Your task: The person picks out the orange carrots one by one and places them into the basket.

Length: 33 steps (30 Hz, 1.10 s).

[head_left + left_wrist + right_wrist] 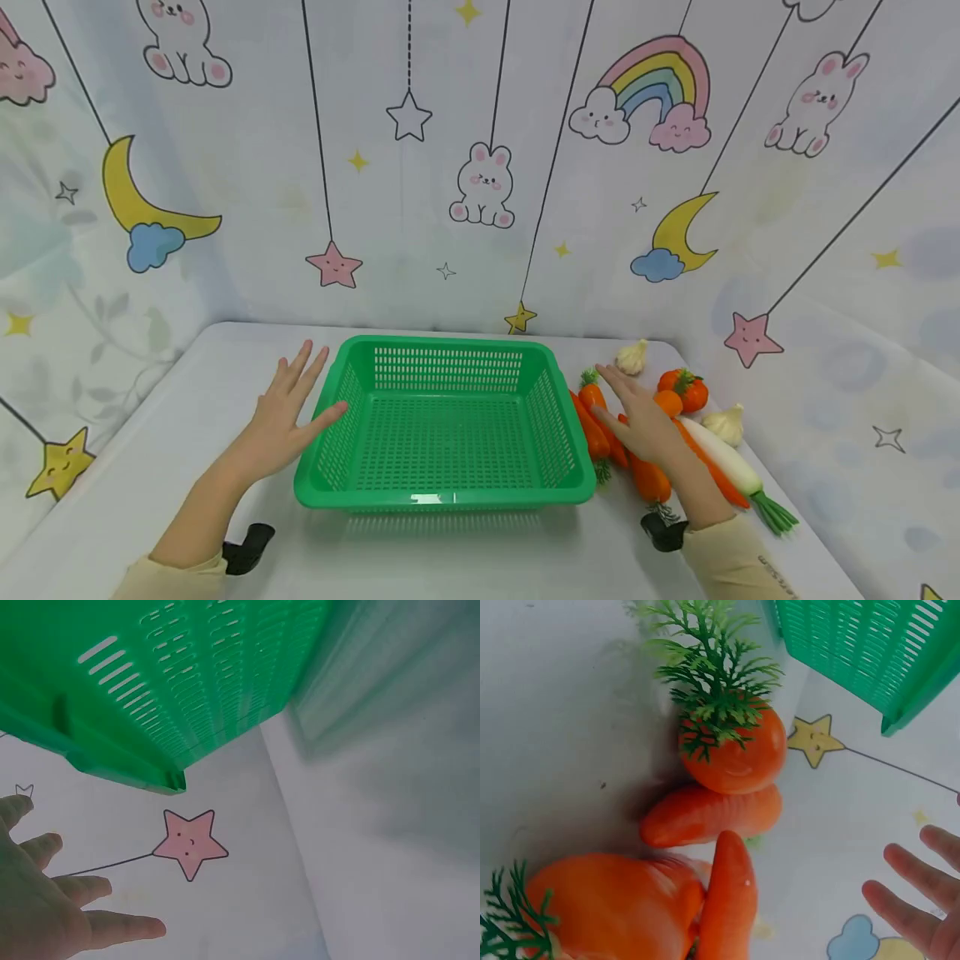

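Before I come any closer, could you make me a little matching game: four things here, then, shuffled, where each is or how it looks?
1. Basket
2. Radish
3. Left hand
4. Right hand

A. On the same side of the basket as the carrots
B. Green, between the hands
C. On the basket's side away from the carrots
D. Long, white, with a green leafy end

Pairs: 1-B, 2-D, 3-C, 4-A
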### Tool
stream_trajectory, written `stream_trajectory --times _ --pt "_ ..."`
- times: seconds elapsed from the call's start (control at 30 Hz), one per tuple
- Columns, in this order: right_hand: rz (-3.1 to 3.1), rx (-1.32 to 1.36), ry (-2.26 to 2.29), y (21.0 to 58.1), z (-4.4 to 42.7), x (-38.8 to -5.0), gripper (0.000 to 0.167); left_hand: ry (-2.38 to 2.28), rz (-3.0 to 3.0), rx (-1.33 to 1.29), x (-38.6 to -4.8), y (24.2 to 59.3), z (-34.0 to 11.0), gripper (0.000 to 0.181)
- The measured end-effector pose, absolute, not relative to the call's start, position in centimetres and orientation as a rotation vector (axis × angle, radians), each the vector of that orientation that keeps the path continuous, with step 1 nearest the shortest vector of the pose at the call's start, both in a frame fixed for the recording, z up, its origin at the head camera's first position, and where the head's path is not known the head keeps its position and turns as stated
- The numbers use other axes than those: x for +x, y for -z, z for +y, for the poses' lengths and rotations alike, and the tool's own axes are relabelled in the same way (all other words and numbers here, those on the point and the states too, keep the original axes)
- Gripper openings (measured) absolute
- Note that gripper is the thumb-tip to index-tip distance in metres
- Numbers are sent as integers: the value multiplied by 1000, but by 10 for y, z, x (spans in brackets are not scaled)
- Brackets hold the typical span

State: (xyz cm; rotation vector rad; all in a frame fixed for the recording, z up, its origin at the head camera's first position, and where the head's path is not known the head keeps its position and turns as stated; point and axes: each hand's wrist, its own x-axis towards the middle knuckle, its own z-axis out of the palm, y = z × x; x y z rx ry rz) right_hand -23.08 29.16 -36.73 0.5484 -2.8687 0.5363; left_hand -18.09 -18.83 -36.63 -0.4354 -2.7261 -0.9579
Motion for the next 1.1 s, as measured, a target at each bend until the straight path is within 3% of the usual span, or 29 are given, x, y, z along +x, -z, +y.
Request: stream_trajectory --times 1.1 --pt "-2996 565 -820 401 292 -247 64 1349 -2640 -450 -192 404 -171 79"
